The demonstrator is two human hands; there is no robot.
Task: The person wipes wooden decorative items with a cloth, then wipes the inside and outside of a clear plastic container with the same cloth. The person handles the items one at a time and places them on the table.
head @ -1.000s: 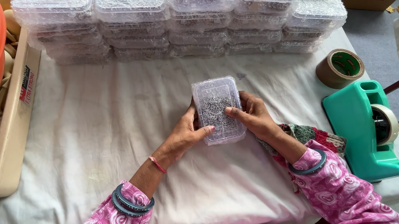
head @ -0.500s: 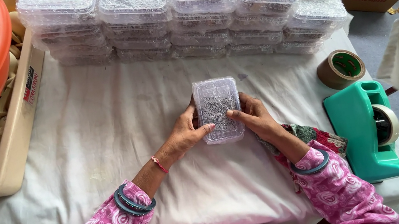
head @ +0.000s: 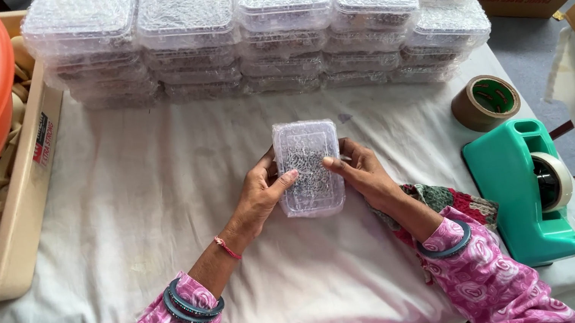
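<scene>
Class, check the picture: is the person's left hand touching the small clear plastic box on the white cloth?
Touching. The head view shows the left hand with its thumb pressed on the clear plastic box.

A clear, lidded plastic box (head: 309,167) of small dark bits, its long axis pointing twelve o'clock, sits mid-table.

Only one view, taken from the head and looking steeply down on the cloth-covered surface (head: 118,211). Quite near, with both forearms entering from the bottom edge. Far edge of view reached at the stacked clear boxes (head: 259,28), right edge at the green tape dispenser (head: 531,192).
</scene>
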